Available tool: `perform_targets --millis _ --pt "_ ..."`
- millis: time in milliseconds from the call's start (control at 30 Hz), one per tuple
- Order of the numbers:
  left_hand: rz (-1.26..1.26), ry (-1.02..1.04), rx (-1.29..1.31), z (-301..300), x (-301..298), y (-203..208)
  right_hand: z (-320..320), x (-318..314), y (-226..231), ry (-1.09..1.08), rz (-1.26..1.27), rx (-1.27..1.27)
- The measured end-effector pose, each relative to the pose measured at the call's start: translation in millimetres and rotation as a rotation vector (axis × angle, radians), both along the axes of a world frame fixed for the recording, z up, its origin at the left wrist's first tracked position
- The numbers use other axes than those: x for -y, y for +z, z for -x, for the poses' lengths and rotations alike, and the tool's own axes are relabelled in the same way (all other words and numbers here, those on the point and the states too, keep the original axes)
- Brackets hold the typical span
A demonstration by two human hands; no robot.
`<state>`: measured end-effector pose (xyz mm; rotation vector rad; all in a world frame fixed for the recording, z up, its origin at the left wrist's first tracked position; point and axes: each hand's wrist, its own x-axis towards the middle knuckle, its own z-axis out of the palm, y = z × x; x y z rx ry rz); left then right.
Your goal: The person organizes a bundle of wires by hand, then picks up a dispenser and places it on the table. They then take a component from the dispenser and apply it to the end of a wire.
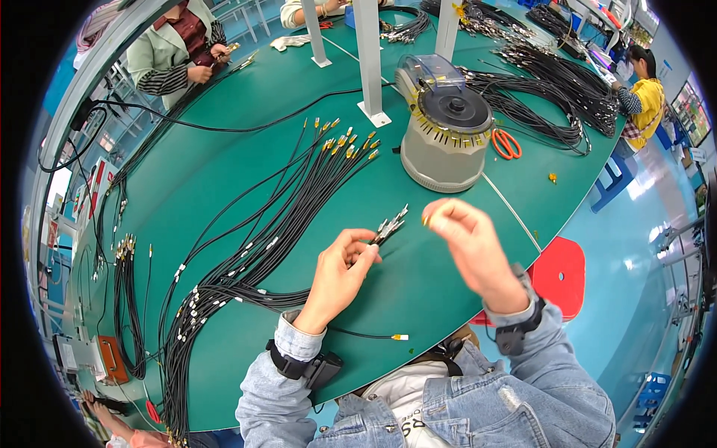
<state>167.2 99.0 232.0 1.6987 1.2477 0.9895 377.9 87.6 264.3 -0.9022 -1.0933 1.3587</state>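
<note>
My left hand [340, 276] is closed around a bunch of black cables, whose silvery connector ends [390, 226] stick out past the fingertips toward the upper right. My right hand [469, 243] is raised just right of those ends, thumb and fingers pinched on a small yellow piece [426, 220], largely hidden by the fingertips. Beyond both hands stands a round grey tape dispenser [446, 145] with a black top disc and short yellow strips around its rim. Left of my left hand lies a long bundle of black cables [261, 246] with yellow-tagged ends and white labels.
The green table [358, 194] carries orange-handled scissors [506, 144], more black cable coils [530, 104] and grey metal posts [371, 67]. A red stool [560, 278] stands off the right edge. Co-workers sit far left, at the back and far right [644, 97].
</note>
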Motion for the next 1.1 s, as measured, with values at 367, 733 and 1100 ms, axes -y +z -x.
perform_targets --millis 367,733,1100 --pt "0.354 -0.067 0.373 2.5 21.1 -1.2 54.1 31.0 -43.8 -0.066 -0.096 0.05" --pt "0.366 0.036 0.367 -2.5 32.9 5.0 67.4 29.5 -52.2 -0.136 -0.126 0.139" --pt "0.348 0.065 0.353 -4.6 33.0 2.4 69.9 28.9 -57.6 -0.175 -0.152 0.146"
